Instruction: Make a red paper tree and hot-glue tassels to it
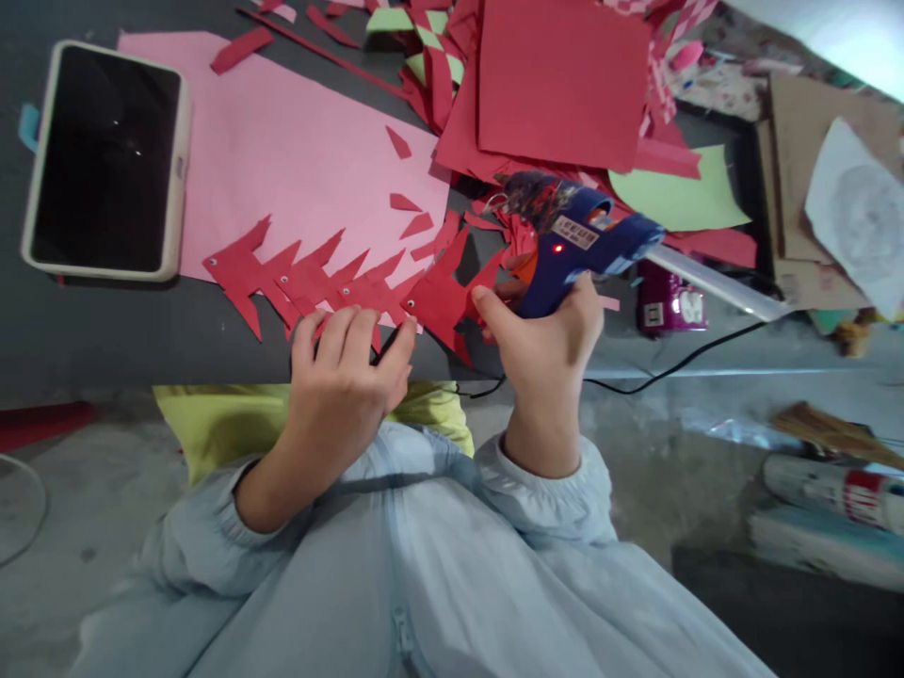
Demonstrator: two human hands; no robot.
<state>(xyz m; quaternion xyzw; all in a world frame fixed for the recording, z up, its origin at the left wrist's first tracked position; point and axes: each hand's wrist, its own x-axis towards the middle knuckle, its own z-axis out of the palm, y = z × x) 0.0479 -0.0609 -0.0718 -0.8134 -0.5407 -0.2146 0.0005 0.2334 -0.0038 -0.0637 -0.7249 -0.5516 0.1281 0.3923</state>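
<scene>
My right hand [543, 348] is closed around the handle of a blue hot glue gun [600, 231], whose red light is lit; most of its fingers are hidden. Its thumb reaches over the tail of the rightmost red paper fish [438, 303]. With fingers bent and spread, my left hand [349, 377] rests at the lower edge of the fish row, fingertips touching the paper. Farther left, red paper fish [240, 268] with small googly eyes overlap in a row. The fish lie partly over a pink paper sheet [282, 141].
A tablet-like device [105, 160] lies at the left. Red paper sheets [565, 85] and scraps cover the back. At the right are a purple object [668, 297] and cardboard [805, 169]. A black cord [678, 367] runs along the table's front edge.
</scene>
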